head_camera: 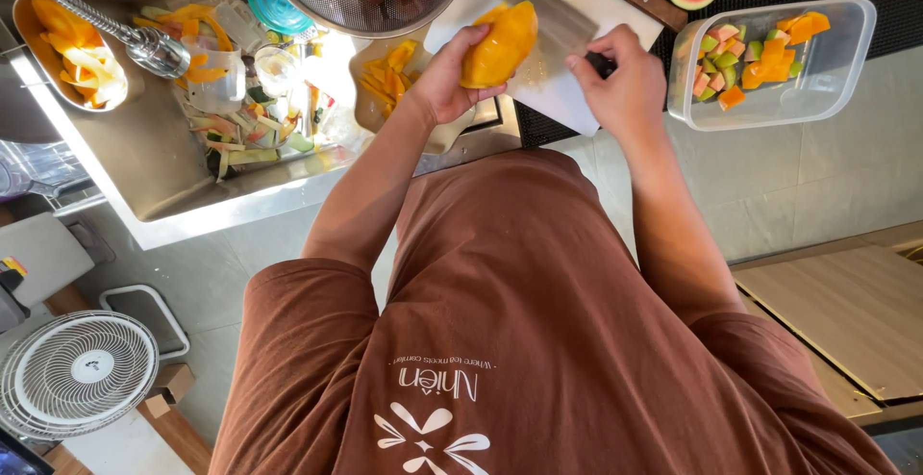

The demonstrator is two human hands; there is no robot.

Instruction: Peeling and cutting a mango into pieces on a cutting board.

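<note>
Mango (500,44) in left hand (444,81), seemingly peeled.

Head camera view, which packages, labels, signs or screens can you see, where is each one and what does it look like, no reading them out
Plastic container: right of the cutting board, clear, rectangular, holding cut fruit cubes, no label visible.
Shirt print: on the person's brown shirt, bottom centre, white lettering above a white petal-shaped emblem.
Small cardboard box: on the floor beside the white fan, plain brown.
No screens or signs clearly visible.

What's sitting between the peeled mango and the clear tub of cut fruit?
In the head view, the cleaver and the right hand gripping it lie between the mango and the tub.
</note>
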